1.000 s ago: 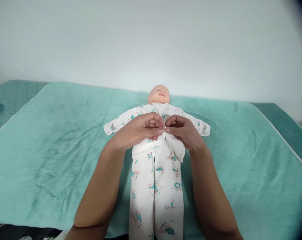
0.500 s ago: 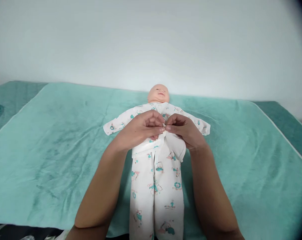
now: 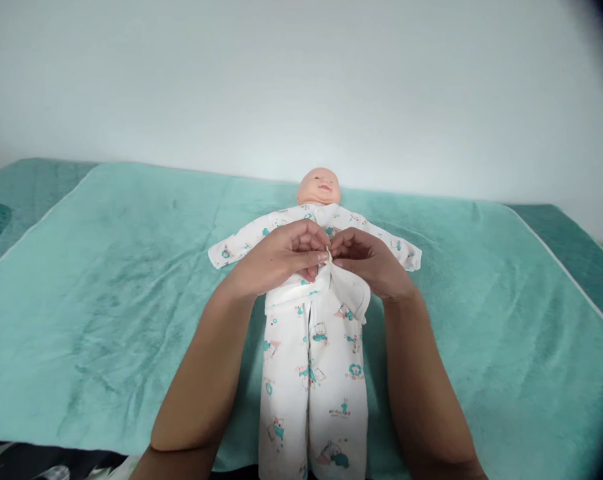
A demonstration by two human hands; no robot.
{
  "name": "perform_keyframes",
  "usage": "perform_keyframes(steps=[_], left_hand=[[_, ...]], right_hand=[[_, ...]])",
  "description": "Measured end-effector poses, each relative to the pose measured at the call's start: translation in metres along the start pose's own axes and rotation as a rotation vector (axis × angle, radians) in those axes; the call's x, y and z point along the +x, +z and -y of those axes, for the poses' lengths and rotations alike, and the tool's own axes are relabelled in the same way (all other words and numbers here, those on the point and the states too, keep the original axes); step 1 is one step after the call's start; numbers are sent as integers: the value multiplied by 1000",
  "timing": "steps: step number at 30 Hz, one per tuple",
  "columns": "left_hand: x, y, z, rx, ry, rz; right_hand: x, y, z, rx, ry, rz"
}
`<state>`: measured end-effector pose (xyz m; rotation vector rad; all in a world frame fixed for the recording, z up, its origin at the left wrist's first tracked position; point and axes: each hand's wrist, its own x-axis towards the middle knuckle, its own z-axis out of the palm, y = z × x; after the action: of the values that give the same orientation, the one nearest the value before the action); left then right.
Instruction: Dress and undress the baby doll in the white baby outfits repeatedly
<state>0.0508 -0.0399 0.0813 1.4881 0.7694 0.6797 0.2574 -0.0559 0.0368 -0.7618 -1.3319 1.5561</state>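
A baby doll (image 3: 319,185) lies on its back, head at the far end, sleeves spread to both sides. It wears a white printed top (image 3: 286,293) and matching trousers (image 3: 314,387). Over the doll's chest, my left hand (image 3: 286,253) pinches the top's front edge between thumb and fingers. Close beside it, my right hand (image 3: 371,263) is closed on the same front edge, fingertips nearly touching the left ones. Below the fingers, a lower corner of the top is folded back, showing its plain inside. Whatever fastener sits between the fingertips is too small to make out.
A light green plush cover (image 3: 146,300) lies under the doll, over a darker green layer (image 3: 556,233) seen at both sides. Behind rises a pale wall (image 3: 301,80). Dark patterned fabric (image 3: 26,460) shows at the lower left.
My right thumb has shifted slightly down and away from the left, and a bit of the top's edge now shows between the fingertips. The view has moved slightly.
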Motion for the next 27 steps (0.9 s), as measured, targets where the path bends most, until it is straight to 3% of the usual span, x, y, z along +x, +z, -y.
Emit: perform_keyframes(steps=[6,14,27], left_hand=[[1,0,-2,15,-37,23],[-2,0,-2,143,-72,-40],[-6,4,-9,625,33,-216]], right_hand=[[0,5,1,-143,-16,-40],[4,10,-5,-217,-52,-95],[7,18,-8,-351,-95,-165]])
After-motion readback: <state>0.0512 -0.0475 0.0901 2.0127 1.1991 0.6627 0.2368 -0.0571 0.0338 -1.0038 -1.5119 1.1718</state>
